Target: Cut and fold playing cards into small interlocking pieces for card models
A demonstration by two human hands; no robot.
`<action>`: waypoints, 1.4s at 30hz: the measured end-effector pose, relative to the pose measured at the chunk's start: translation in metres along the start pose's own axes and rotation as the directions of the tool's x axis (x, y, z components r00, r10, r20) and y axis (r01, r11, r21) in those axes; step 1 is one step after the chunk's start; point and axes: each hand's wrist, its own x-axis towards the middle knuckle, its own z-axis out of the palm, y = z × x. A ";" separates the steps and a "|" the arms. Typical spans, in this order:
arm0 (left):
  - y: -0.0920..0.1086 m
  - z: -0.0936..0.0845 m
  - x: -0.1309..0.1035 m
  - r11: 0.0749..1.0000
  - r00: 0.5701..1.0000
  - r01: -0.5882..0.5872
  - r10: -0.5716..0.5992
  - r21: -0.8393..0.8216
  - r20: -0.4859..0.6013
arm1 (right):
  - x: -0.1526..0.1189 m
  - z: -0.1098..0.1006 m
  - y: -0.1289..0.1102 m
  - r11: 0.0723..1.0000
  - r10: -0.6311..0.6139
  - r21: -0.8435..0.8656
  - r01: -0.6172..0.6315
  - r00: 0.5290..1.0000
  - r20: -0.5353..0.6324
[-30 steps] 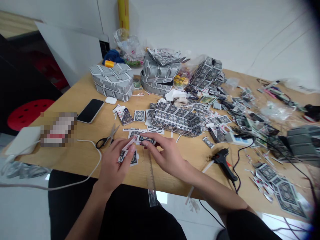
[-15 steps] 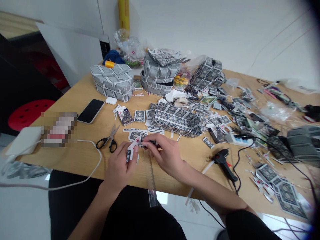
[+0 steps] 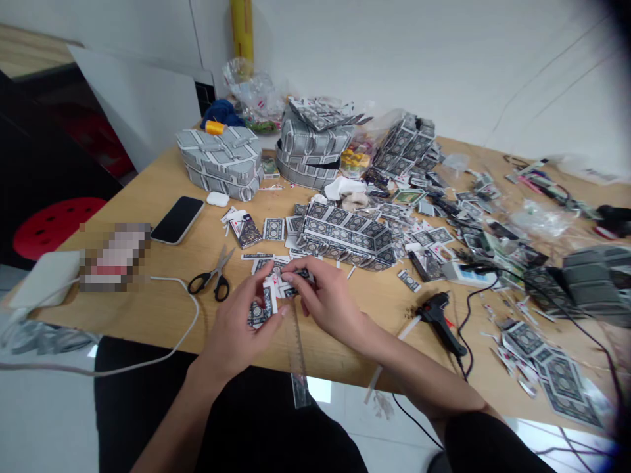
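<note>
Near the table's front edge, my left hand (image 3: 236,328) holds a folded playing-card piece (image 3: 269,299) with a black-and-white pattern, its thumb below and fingers above. My right hand (image 3: 328,295) pinches a second dark patterned card piece (image 3: 298,282) against the first one. Just behind both hands stands an open oblong box made of patterned cards (image 3: 345,233), with loose cards around it. A clear ruler (image 3: 298,368) lies below the hands and sticks out over the edge. Black-handled scissors (image 3: 213,276) rest open to the left of my left hand.
A phone (image 3: 177,220) and a white cable (image 3: 190,328) are at the left. Woven card boxes (image 3: 221,161) stand at the back. On the right lie a black glue gun (image 3: 441,325), its cord, card scraps (image 3: 566,381) and a power strip (image 3: 470,272).
The card piece in my left hand has turned and shows more of its patterned face. My left thumb has moved down and away from my right fingers.
</note>
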 end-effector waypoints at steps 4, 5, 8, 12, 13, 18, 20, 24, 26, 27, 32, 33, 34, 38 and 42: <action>-0.005 -0.009 0.002 1.000 0.998 -0.007 0.008 -0.030 0.061 | 0.002 -0.002 -0.003 0.994 0.086 0.057 -0.091 0.993 0.075; -0.006 -0.009 0.003 1.000 0.999 -0.012 0.013 -0.024 0.048 | 0.002 -0.002 -0.003 0.993 0.093 0.068 -0.098 0.993 0.077; -0.008 -0.009 0.003 1.000 1.000 0.016 -0.016 -0.025 0.015 | 0.002 -0.001 -0.004 0.987 0.120 0.096 -0.126 0.990 0.073; -0.009 -0.005 0.000 0.990 0.995 0.101 -0.099 -0.098 0.020 | 0.001 -0.001 -0.004 0.980 0.147 0.122 -0.155 0.987 0.072; -0.009 -0.004 -0.001 0.984 0.992 0.127 -0.126 -0.121 0.019 | 0.001 -0.001 -0.004 0.980 0.148 0.123 -0.155 0.987 0.070; -0.006 0.001 -0.003 0.962 0.979 0.197 -0.204 -0.187 -0.019 | 0.000 -0.001 -0.005 0.983 0.140 0.110 -0.145 0.989 0.048; -0.006 0.001 -0.003 0.961 0.976 0.206 -0.216 -0.187 -0.035 | -0.001 -0.001 -0.005 0.986 0.131 0.096 -0.134 0.991 0.037; -0.006 0.000 -0.004 0.964 0.979 0.193 -0.202 -0.185 -0.032 | -0.002 0.000 -0.005 0.991 0.113 0.064 -0.115 0.993 0.037; -0.005 -0.001 -0.003 0.972 0.985 0.164 -0.170 -0.167 -0.021 | -0.002 0.000 -0.005 0.993 0.096 0.064 -0.099 0.994 0.045; -0.005 -0.001 -0.003 0.976 0.988 0.151 -0.155 -0.157 -0.018 | -0.002 0.001 -0.005 0.993 0.088 0.069 -0.091 0.995 0.049; -0.003 0.000 0.000 0.982 0.991 0.128 -0.131 -0.138 -0.016 | -0.002 0.003 -0.005 0.991 0.075 0.106 -0.078 0.997 0.029; -0.003 0.000 0.000 0.982 0.991 0.127 -0.130 -0.141 -0.015 | -0.002 0.003 -0.005 0.991 0.072 0.114 -0.074 0.997 0.026; -0.003 0.001 0.000 0.982 0.992 0.122 -0.125 -0.141 -0.013 | -0.002 0.004 -0.005 0.990 0.068 0.122 -0.071 0.997 0.026; -0.004 0.002 -0.001 0.990 0.997 0.079 -0.081 -0.118 -0.015 | -0.004 0.006 -0.005 0.985 0.109 0.132 -0.110 0.994 0.013; -0.004 0.001 -0.002 0.991 0.995 0.092 -0.096 -0.101 -0.033 | -0.005 0.006 -0.007 0.940 0.253 0.222 -0.260 0.966 0.059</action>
